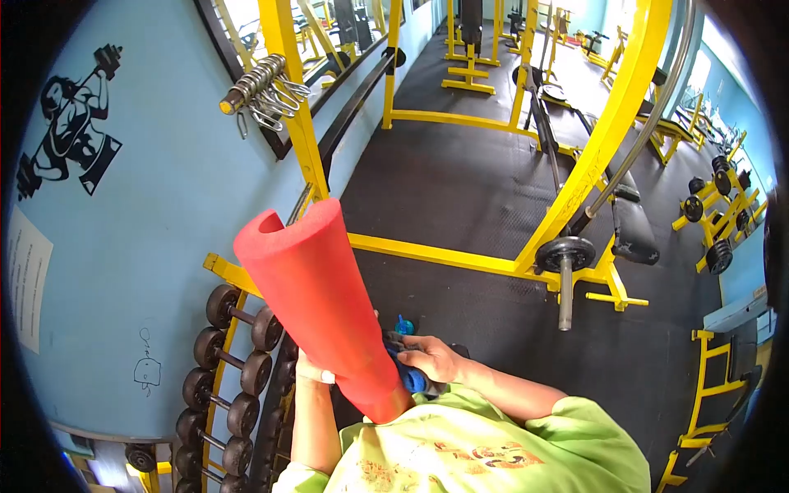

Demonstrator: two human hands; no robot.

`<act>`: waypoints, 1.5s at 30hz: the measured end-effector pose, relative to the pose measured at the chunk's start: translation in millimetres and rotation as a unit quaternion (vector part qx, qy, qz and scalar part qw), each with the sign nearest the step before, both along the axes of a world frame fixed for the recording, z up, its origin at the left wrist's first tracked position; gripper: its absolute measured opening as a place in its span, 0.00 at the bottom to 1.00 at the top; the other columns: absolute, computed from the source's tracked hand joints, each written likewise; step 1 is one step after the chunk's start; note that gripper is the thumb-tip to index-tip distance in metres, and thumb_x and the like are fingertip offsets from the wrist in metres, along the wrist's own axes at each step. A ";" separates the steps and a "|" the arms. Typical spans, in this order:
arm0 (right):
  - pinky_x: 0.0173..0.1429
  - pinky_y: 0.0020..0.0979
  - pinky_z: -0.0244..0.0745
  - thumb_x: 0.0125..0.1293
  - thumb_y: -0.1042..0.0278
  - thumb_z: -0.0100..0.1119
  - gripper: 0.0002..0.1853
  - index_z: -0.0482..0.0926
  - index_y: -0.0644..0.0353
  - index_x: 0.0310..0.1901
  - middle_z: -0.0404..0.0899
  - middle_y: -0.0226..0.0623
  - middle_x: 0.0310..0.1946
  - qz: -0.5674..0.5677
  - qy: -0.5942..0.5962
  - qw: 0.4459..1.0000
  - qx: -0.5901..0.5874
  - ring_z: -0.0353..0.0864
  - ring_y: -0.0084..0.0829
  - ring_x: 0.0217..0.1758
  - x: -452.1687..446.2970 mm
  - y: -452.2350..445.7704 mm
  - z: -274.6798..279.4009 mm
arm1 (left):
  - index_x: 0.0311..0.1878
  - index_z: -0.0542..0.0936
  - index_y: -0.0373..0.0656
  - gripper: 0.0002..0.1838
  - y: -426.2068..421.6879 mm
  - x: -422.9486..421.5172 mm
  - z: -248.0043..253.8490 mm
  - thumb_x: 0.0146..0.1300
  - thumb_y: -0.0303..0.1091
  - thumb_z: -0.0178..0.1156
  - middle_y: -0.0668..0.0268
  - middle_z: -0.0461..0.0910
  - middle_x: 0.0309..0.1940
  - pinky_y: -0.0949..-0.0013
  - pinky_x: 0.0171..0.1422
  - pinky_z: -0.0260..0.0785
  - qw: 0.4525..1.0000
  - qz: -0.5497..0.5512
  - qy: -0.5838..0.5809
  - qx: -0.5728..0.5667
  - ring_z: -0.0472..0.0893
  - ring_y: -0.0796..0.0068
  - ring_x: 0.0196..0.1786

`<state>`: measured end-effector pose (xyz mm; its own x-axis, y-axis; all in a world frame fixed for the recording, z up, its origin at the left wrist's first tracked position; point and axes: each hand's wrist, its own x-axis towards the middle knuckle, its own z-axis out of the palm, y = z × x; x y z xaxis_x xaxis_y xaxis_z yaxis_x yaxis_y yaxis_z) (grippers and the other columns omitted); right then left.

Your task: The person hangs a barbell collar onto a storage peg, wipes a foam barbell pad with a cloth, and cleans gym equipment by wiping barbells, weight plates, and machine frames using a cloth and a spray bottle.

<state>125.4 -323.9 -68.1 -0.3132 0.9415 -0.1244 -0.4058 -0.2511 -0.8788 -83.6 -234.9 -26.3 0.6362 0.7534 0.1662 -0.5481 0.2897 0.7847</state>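
Observation:
A thick red foam barbell pad (316, 287), slit along its length, stands tilted in front of my chest. Its lower end rests against my green shirt (460, 452). My left hand (311, 369) grips the pad low on its left side, with most of the fingers hidden behind the foam. A pale band shows at that hand. To the right of the pad, my right hand (433, 359) is closed on a dark and blue cloth-like bundle (413, 380). The pad partly covers this bundle, so its exact kind is unclear.
A dumbbell rack (223, 361) stands close on the left. Ahead is a yellow power rack (444, 253) with spring collars (267, 92) hanging from its post. A weight plate (565, 254) sits on a bar sleeve at right, near a black bench (633, 226).

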 end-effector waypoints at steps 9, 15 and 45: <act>0.51 0.41 0.75 0.49 0.71 0.64 0.30 0.71 0.55 0.58 0.74 0.46 0.47 -0.187 -0.438 0.831 0.287 0.78 0.50 0.49 26.9 17.8 38.0 | 0.64 0.66 0.36 0.50 10.5 -35.4 16.5 0.30 0.30 0.76 0.56 0.75 0.56 0.56 0.60 0.71 0.990 0.132 -0.003 0.047 0.77 0.58 0.57; 0.54 0.38 0.73 0.52 0.55 0.72 0.43 0.63 0.67 0.65 0.71 0.52 0.53 -0.198 -0.379 0.785 0.448 0.76 0.47 0.49 -34.2 13.7 68.8 | 0.59 0.69 0.36 0.43 -2.7 -13.0 44.6 0.33 0.31 0.75 0.62 0.78 0.45 0.63 0.51 0.74 0.960 0.267 0.013 0.080 0.80 0.66 0.46; 0.64 0.34 0.64 0.61 0.50 0.67 0.38 0.61 0.64 0.65 0.70 0.42 0.57 -0.352 -0.131 0.913 0.158 0.70 0.33 0.58 -36.4 40.4 -40.5 | 0.59 0.70 0.38 0.27 21.5 -18.5 26.6 0.57 0.37 0.60 0.60 0.78 0.49 0.56 0.54 0.75 0.918 0.377 -0.092 0.086 0.80 0.62 0.50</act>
